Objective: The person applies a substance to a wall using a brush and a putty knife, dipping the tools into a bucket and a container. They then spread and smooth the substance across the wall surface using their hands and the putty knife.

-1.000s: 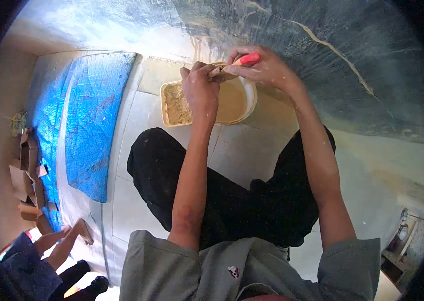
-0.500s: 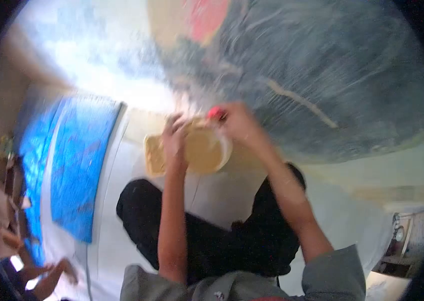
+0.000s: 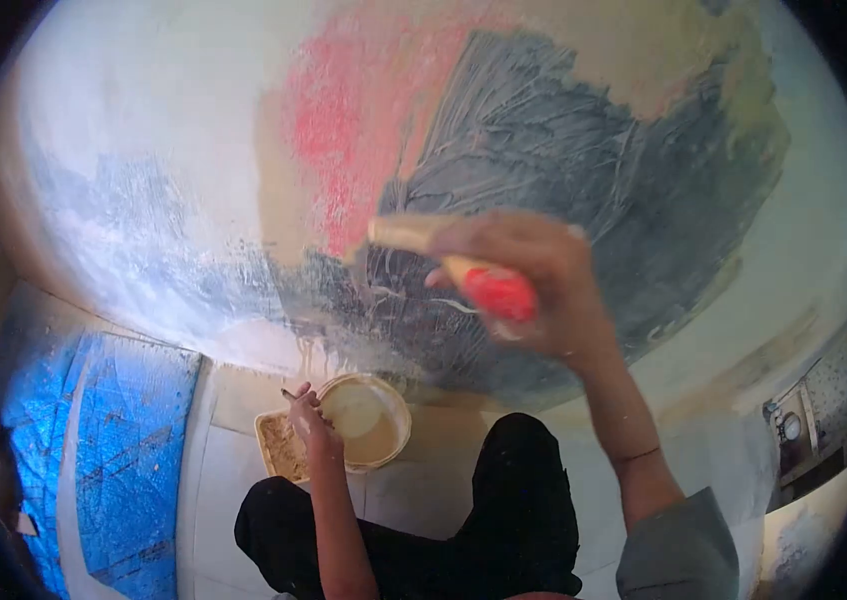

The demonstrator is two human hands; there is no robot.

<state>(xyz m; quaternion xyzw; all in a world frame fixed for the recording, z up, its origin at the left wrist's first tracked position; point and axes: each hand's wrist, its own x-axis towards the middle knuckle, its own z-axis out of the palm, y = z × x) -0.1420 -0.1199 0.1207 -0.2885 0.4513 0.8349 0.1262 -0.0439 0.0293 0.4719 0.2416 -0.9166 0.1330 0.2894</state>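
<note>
My right hand (image 3: 533, 270) is wrapped around a paintbrush with a red handle (image 3: 501, 294). Its pale, coated bristles point left and overlap the painted wall (image 3: 533, 130), where a dark grey patch meets a pink one. Lower down, my left hand (image 3: 315, 420) hovers at the left rim of a round bucket (image 3: 405, 425) of beige, paint-like liquid. Between its curled fingers pokes a thin, short stick-like thing (image 3: 289, 395), too small to name. A rectangular tub (image 3: 285, 450) with a crumbly tan substance sits just left of the bucket, partly behind that hand.
Blue sheeting (image 3: 138, 450) covers the area on the left, with a pale strip across it. My bent legs in black trousers (image 3: 513, 490) are on the light tiled floor (image 3: 233, 480). At the right edge stands an object with a round dial-like part (image 3: 791, 426).
My right hand has lifted the paintbrush from the bucket up to the wall. My left hand has shifted to the bucket's left rim. The view has tilted upward, showing more wall.
</note>
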